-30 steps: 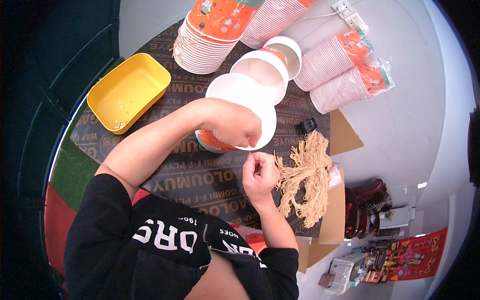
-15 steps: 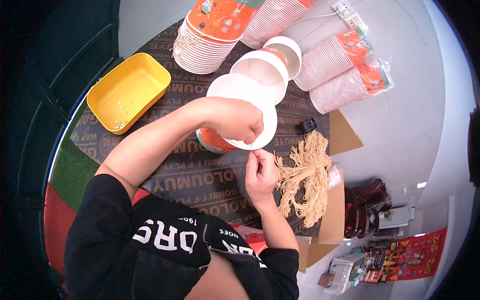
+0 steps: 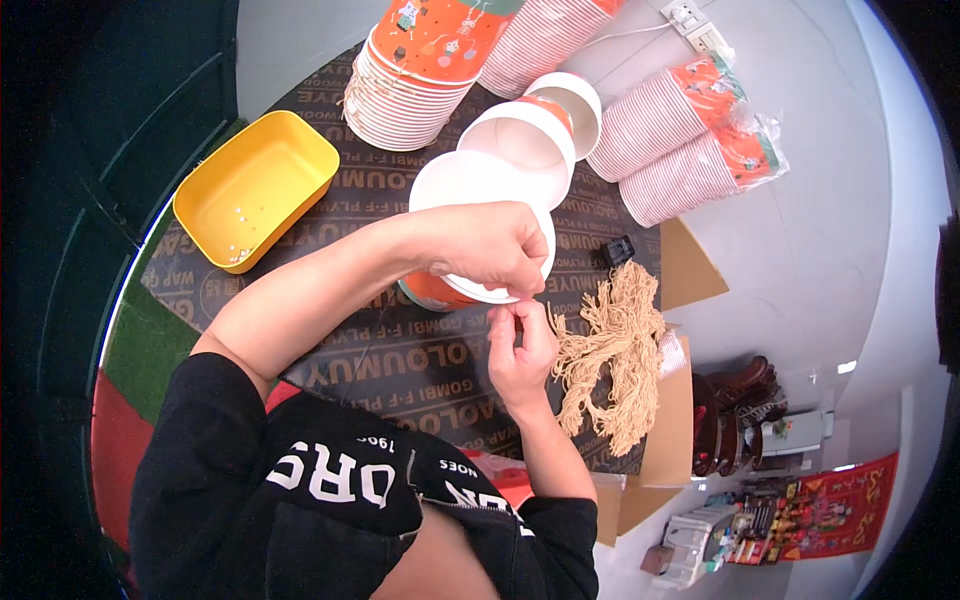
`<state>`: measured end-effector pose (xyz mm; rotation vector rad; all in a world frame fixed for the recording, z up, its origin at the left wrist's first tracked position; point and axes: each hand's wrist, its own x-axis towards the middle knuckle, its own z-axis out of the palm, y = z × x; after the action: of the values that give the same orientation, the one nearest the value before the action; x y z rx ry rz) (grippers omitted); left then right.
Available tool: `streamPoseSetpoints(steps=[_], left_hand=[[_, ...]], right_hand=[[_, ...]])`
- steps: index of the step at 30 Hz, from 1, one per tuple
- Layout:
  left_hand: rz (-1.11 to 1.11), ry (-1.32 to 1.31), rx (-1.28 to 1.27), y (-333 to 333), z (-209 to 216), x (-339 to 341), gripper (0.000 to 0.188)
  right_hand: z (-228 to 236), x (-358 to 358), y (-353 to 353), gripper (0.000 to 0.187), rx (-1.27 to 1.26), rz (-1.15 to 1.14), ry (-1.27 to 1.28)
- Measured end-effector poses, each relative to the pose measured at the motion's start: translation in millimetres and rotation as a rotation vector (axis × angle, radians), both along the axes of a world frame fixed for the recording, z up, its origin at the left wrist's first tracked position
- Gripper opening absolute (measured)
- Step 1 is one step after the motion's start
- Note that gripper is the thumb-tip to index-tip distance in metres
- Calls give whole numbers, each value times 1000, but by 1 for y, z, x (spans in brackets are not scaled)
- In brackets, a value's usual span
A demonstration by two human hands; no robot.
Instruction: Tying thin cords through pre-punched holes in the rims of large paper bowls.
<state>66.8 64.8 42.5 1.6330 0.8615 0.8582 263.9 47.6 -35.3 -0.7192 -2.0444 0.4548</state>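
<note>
A white-lined paper bucket [image 3: 478, 292] with an orange printed outside lies tilted in front of me, its mouth facing up. Over its opening reaches my left hand [image 3: 490, 247], fingers closed in a pinch close to the near rim. Just below that rim is my right hand [image 3: 524, 348], thumb and fingers pressed together. The fingertips of both hands almost meet there; whatever is between them is too small to make out. Beside my right hand lies a bundle of tan cords [image 3: 612, 360]. More open white buckets [image 3: 515, 140] stand just beyond.
At the left sits a yellow tub [image 3: 255, 190] with small bits inside. A tall stack of orange buckets [image 3: 420, 75] rises at the back, and wrapped stacks [image 3: 680, 165] lie back right. A small black object [image 3: 617, 250] and a cardboard box [image 3: 665, 430] are on the right.
My left hand has shifted right, toward the near rim and my right fingertips. The right hand stays nearly in place, and the bucket has moved slightly.
</note>
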Motion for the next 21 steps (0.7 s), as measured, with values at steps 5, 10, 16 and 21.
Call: streamPoseSetpoints(steps=[5, 10, 16, 21], left_hand=[[-33, -230, -269, -1, 4, 3, 11], [37, -171, -197, 2, 3, 1, 11], [25, -119, -202, 4, 0, 3, 7], [-17, -59, -193, 3, 1, 3, 5]], right_hand=[[-1, 9, 2, 3, -207, -7, 57], [24, 20, 4, 6, -81, -32, -30], [48, 22, 11, 6, 102, -41, -72], [50, 21, 16, 9, -58, -29, 90]])
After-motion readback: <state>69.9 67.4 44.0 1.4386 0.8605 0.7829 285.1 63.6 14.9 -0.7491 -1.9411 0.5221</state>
